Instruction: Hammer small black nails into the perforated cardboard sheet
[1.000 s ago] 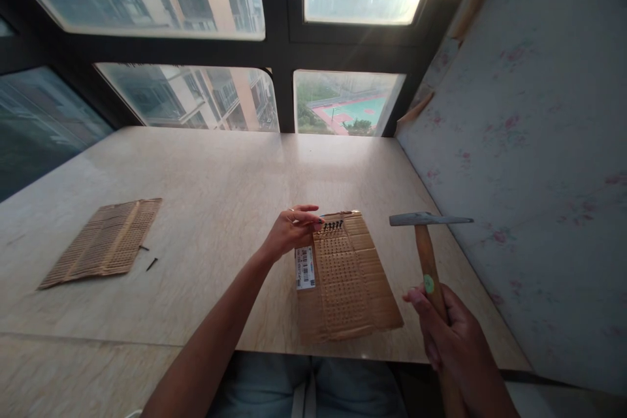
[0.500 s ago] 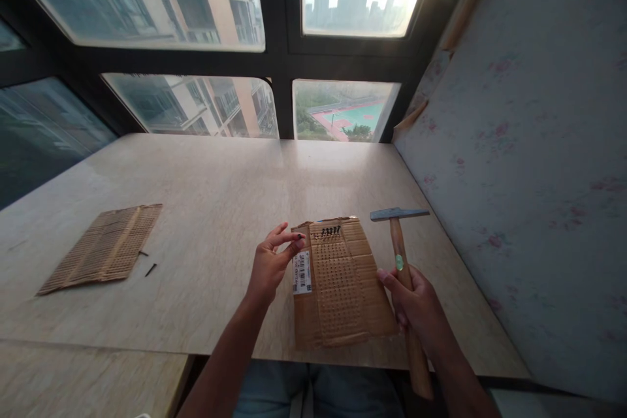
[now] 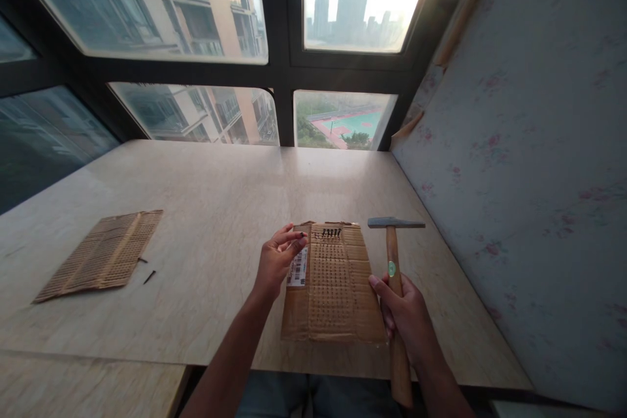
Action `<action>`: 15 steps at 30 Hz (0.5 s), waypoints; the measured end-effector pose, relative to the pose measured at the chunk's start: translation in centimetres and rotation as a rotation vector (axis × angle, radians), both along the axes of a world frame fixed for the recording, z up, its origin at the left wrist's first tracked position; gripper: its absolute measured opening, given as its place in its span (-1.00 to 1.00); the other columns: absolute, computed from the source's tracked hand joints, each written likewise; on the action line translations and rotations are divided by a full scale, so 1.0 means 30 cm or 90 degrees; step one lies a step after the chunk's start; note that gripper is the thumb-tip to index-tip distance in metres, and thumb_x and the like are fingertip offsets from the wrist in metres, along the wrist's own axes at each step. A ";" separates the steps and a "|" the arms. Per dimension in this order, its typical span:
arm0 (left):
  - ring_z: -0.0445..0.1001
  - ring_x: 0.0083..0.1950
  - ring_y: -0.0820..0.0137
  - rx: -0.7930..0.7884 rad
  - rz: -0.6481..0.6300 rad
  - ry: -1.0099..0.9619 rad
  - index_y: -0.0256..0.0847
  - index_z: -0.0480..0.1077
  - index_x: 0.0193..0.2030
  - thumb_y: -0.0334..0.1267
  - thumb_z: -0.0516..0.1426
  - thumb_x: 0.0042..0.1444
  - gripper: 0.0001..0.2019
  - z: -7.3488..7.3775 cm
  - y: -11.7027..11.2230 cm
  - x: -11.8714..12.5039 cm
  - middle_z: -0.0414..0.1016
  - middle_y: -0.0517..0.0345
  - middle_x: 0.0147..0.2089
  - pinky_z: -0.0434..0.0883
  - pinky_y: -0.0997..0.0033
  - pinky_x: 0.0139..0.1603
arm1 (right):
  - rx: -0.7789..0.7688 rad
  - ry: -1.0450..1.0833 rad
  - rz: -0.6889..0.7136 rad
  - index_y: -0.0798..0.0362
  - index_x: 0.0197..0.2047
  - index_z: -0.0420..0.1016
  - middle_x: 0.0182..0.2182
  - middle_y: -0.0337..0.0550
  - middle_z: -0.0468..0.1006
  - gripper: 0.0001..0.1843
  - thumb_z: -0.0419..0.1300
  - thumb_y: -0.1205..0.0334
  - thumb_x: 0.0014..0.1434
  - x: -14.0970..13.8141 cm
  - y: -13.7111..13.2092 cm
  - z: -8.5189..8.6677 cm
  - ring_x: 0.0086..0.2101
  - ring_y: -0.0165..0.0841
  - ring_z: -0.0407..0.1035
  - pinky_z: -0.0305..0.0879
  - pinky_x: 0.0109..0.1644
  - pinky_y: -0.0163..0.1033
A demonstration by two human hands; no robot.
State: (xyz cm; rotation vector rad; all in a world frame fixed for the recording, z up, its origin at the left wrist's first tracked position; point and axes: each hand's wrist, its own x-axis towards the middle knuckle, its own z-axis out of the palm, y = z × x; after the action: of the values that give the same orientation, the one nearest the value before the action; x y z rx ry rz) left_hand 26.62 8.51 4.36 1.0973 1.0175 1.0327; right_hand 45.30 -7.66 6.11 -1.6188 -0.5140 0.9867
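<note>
My left hand (image 3: 277,262) is at the upper left edge of a cardboard piece (image 3: 365,304), its thumb and forefinger pinching a small dark nail (image 3: 302,235). A short row of dark nails (image 3: 332,233) stands in the cardboard near its far edge, and rows of small holes cover the middle. A white barcode label (image 3: 297,269) sits on its left side, partly hidden by my fingers. My right hand (image 3: 407,307) is closed round the wooden handle of a hammer (image 3: 393,251), head pointing away from me. Its thumb touches the cardboard's right edge.
A second cardboard piece (image 3: 100,253) lies on the stone-look counter (image 3: 210,209) at the left, with two loose nails (image 3: 149,277) beside it. Framed windows (image 3: 337,119) border the back, and a flowered wall (image 3: 514,176) closes off the right. The counter's front edge is near my lap.
The cardboard has turned slightly and its near edge has shifted left. My right hand and the hammer have moved a little left. My left hand still pinches the nail.
</note>
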 end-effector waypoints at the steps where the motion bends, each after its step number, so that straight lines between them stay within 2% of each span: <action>1: 0.43 0.22 -0.05 0.007 -0.007 0.005 -0.24 0.62 -0.29 0.05 0.43 -0.26 -0.55 0.002 0.004 0.002 0.27 -0.20 0.35 0.43 0.04 0.14 | 0.003 0.005 -0.003 -0.03 -0.35 0.19 -0.84 -0.56 0.16 -0.51 0.36 -0.15 0.01 -0.002 0.000 0.000 -0.82 -0.55 -0.03 -0.01 -0.82 -0.46; 6: 0.36 0.28 -0.04 0.023 -0.043 0.035 -0.23 0.62 -0.28 0.07 0.41 -0.25 -0.54 0.015 0.018 0.012 0.25 -0.20 0.37 0.31 0.00 0.26 | 0.002 0.002 -0.015 -0.03 -0.34 0.20 -0.83 -0.56 0.15 -0.51 0.36 -0.15 0.01 -0.001 0.003 -0.008 -0.82 -0.54 -0.02 -0.01 -0.83 -0.46; 10: 0.22 0.39 0.00 0.097 -0.036 0.100 -0.20 0.63 -0.30 0.04 0.39 -0.20 -0.61 0.019 0.041 0.010 0.25 -0.17 0.37 0.24 -0.01 0.32 | -0.021 -0.018 -0.014 -0.02 -0.34 0.21 -0.84 -0.55 0.15 -0.51 0.35 -0.17 0.00 0.004 0.006 -0.015 -0.83 -0.53 -0.02 0.00 -0.83 -0.46; 15: 0.25 0.37 0.03 0.177 -0.076 0.144 -0.17 0.64 -0.29 -0.03 0.35 -0.10 -0.71 0.032 0.089 0.018 0.28 -0.15 0.35 0.18 -0.04 0.35 | -0.034 -0.034 -0.012 -0.03 -0.34 0.22 -0.84 -0.56 0.14 -0.51 0.33 -0.19 0.00 0.002 0.001 -0.012 -0.83 -0.53 -0.02 0.01 -0.84 -0.45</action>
State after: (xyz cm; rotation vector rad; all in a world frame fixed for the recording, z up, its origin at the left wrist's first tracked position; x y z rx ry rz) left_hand 27.15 11.19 5.32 1.5109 0.9914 0.9884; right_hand 45.35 -7.64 5.76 -1.6987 -0.5124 0.9520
